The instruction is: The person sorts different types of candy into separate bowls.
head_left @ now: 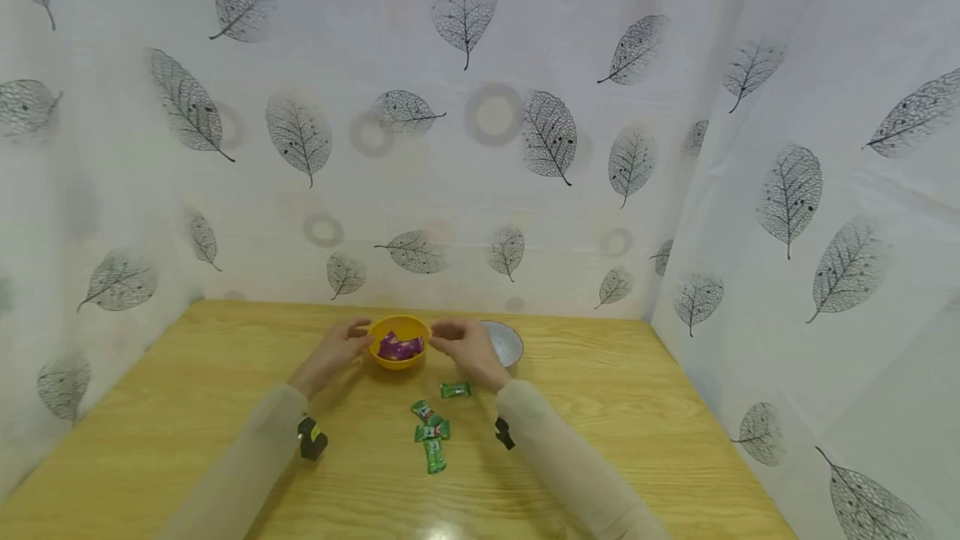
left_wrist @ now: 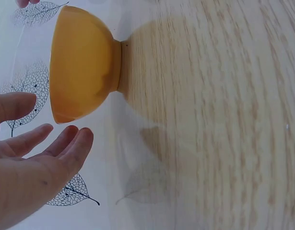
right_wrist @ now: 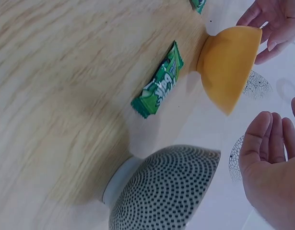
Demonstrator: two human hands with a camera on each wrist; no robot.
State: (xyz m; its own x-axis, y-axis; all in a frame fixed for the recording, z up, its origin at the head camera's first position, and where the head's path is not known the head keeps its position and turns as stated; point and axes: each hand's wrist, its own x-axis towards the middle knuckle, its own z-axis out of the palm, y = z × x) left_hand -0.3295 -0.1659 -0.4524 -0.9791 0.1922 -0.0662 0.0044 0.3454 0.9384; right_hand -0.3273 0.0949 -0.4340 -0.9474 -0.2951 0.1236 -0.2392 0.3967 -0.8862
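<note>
Over a wood-grain counter (head_left: 615, 415), empty left hand (head_left: 337, 353) and right hand (head_left: 471, 352), thumbs parted from fingers, flanking a yellow bowl (left_wrist: 85, 67); alongside, a dotted bowl (right_wrist: 164, 189); nearer, green-wrapped candies (head_left: 432, 432); inside the yellow bowl, purple-wrapped candies (head_left: 400, 347). Probably at the step of grasping or releasing; to grip, close inward.

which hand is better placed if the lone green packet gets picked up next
Probably the right hand: it looks empty and is nearer the lone green packet. The left hand, across the yellow bowl, is farther from it.
</note>
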